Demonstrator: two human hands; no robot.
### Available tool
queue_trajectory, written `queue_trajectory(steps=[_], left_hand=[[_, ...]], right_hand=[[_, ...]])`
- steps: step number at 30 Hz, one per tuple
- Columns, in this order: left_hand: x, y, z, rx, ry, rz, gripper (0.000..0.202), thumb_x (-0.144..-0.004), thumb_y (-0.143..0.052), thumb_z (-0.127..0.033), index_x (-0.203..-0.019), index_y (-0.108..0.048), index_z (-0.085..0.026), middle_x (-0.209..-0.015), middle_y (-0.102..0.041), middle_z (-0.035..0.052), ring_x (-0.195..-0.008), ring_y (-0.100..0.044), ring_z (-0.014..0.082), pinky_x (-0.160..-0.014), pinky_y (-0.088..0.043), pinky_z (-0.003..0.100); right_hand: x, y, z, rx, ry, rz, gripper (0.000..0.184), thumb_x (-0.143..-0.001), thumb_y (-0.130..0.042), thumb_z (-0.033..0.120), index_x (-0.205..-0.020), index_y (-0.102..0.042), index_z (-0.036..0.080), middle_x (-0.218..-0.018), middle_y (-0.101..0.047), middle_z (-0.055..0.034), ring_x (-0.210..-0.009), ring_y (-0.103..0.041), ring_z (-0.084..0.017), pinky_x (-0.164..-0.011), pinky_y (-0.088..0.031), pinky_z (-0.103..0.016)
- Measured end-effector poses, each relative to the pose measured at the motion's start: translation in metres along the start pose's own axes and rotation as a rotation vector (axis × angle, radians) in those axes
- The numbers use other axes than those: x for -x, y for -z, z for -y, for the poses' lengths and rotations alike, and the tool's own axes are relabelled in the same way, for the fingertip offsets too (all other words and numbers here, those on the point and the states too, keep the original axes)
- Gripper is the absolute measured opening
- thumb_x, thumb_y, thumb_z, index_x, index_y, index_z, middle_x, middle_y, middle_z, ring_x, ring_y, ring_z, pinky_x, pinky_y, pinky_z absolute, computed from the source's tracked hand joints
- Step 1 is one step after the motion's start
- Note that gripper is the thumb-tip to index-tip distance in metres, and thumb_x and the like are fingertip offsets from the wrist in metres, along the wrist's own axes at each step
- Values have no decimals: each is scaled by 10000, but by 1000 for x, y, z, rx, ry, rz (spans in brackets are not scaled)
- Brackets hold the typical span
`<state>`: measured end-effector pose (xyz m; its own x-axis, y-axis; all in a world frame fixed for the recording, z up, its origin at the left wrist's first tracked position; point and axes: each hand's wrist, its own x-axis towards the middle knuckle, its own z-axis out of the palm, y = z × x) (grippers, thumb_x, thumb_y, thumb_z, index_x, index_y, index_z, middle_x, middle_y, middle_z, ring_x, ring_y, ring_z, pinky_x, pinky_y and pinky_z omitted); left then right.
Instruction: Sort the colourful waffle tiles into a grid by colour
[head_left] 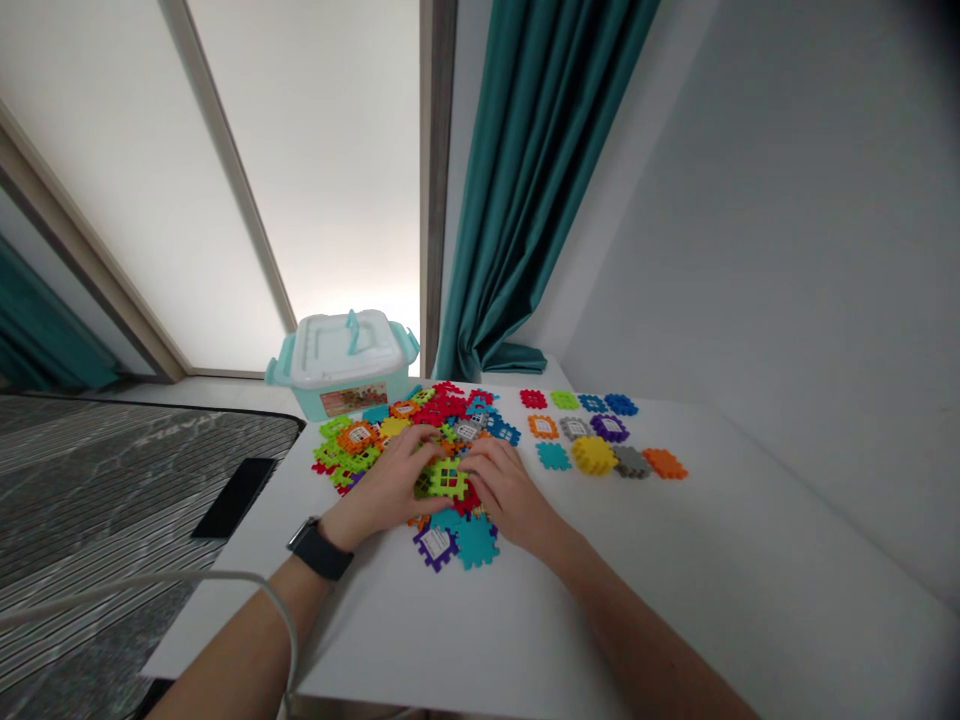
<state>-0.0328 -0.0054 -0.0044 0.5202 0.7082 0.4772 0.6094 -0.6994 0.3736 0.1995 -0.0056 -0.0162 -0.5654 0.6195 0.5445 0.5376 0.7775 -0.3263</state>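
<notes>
A heap of colourful interlocking plastic tiles (pixel 442 405) with toothed edges lies on the white table. My left hand (pixel 397 475), a dark watch on its wrist, rests at the heap's left side. Its thumb and fingers are spread apart around a lime-green window-grid tile (pixel 448 479). From the right, my right hand (pixel 506 492) reaches in with fingers stretched out, the tips at that tile's right edge. Neither hand shows a clear grip. Toward me lie a purple-framed tile (pixel 435 543) and a turquoise tile (pixel 477 543). Tiles beneath my fingers are partly hidden.
Sorted tiles stand in rows at the right, among them a yellow stack (pixel 594 456) and an orange tile (pixel 665 464). Behind the heap is a lidded tub (pixel 341 360). A pale cable (pixel 247 577) crosses my left forearm. A black flat object (pixel 234 497) lies left of the table.
</notes>
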Motion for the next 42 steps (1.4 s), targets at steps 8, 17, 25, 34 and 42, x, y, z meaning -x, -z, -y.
queue_trajectory(steps=[8, 17, 25, 34, 42], left_hand=[[0, 4, -1, -5, 7, -161, 429, -813, -787, -271, -1148, -525, -215, -1365, -480, 148, -1324, -493, 336, -1103, -463, 530], [1, 2, -2, -27, -8, -176, 444, -830, -766, -252, -1191, -510, -232, -1410, -461, 151, -1362, -463, 342, -1117, -450, 557], [0, 1, -6, -31, -32, -190, 442, -854, -757, -275, -1212, -500, -235, -1498, -400, 160, -1416, -398, 358, -1139, -415, 592], [-2, 2, -11, 194, 48, -104, 381, -854, -765, -314, -1173, -579, -220, -1498, -415, 154, -1412, -420, 341, -1156, -405, 572], [-4, 0, -14, 158, 16, -76, 237, -1027, -482, -252, -1160, -678, -247, -1417, -542, 100, -1334, -503, 280, -1152, -417, 530]], right_hand=[[1, -4, 7, -79, -24, -39, 354, -958, -499, 116, -1281, -573, 242, -1300, -607, -102, -1246, -526, -258, -1090, -445, -515], [0, -3, 10, -34, -41, -70, 336, -948, -528, 132, -1259, -604, 230, -1386, -587, -122, -1307, -518, -273, -1101, -456, -542], [0, -1, 5, 2, 31, -113, 263, -1011, -477, 169, -1220, -628, 224, -1332, -643, -108, -1240, -565, -256, -1070, -485, -510], [2, 0, 1, -14, 62, -178, 245, -1015, -483, 184, -1158, -668, 256, -1286, -659, -86, -1200, -606, -232, -1041, -504, -473], [-1, 1, 2, -82, -15, -229, 250, -1031, -451, 211, -1160, -663, 242, -1006, -715, -74, -957, -649, -232, -904, -538, -428]])
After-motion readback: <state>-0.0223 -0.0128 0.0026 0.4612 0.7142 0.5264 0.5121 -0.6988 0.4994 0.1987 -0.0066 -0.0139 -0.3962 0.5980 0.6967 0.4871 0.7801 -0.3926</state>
